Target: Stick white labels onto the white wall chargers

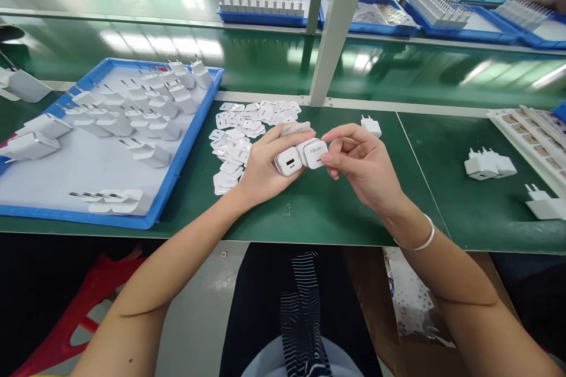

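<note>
My left hand [265, 168] is wrapped round white chargers [288, 162], one of which shows a dark port slot on its end face. Beside that face is a flat white piece with printed lettering [314, 154], pinched at its right edge by the thumb and fingers of my right hand [354, 159]. More white pieces stick up above my left palm, partly hidden by its fingers. Loose flat white pieces [232, 150] lie in a spread pile just left of and behind my left hand. A single white charger [371, 126] rests behind my right hand.
At the left, a blue-rimmed tray [165, 191] holds several white chargers. Further chargers [490, 164] and a pale slotted tray [526, 147] lie at the right. A metal post [338, 29] rises behind my hands. Beyond the ledge are filled blue trays [265, 19] and other people.
</note>
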Action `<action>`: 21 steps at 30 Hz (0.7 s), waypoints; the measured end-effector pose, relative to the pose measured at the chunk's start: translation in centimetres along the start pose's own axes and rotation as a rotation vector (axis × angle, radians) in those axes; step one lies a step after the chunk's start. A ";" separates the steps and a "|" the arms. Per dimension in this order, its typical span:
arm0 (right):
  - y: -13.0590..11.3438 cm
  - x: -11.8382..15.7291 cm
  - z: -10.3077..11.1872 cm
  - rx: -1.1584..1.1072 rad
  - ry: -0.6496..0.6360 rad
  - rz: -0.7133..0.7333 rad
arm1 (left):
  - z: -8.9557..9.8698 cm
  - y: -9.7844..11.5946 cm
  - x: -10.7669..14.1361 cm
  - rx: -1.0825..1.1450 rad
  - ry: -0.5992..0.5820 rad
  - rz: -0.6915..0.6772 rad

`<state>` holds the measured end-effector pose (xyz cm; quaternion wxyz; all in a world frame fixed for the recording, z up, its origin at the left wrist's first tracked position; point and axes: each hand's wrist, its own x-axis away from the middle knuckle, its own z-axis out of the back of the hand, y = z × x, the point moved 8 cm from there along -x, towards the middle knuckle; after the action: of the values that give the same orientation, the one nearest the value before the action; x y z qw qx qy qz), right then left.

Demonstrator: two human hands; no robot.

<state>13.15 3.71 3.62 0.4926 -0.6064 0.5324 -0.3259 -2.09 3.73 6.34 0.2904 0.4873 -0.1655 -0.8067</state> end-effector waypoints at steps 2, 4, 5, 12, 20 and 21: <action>0.1 0.0 0.1 0.004 0.010 -0.031 | 0.0 0.1 0.0 -0.004 -0.009 -0.007; 0.2 0.0 0.2 0.006 0.017 -0.058 | 0.0 0.2 0.0 0.000 -0.019 -0.018; 0.2 0.0 0.3 0.008 0.017 -0.066 | 0.0 0.2 -0.1 0.002 -0.023 -0.022; 0.4 0.0 0.4 0.033 0.006 -0.103 | 0.0 0.5 -0.2 -0.016 -0.051 -0.045; 0.8 0.1 0.2 -0.003 0.007 -0.126 | -0.1 0.6 -0.1 -0.015 -0.060 -0.065; 0.8 0.1 0.2 0.001 0.012 -0.126 | -0.1 0.6 -0.1 -0.012 -0.059 -0.070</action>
<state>13.06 3.74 2.80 0.4683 -0.6362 0.4961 -0.3603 -1.76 3.33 6.72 0.2601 0.4671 -0.1523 -0.8312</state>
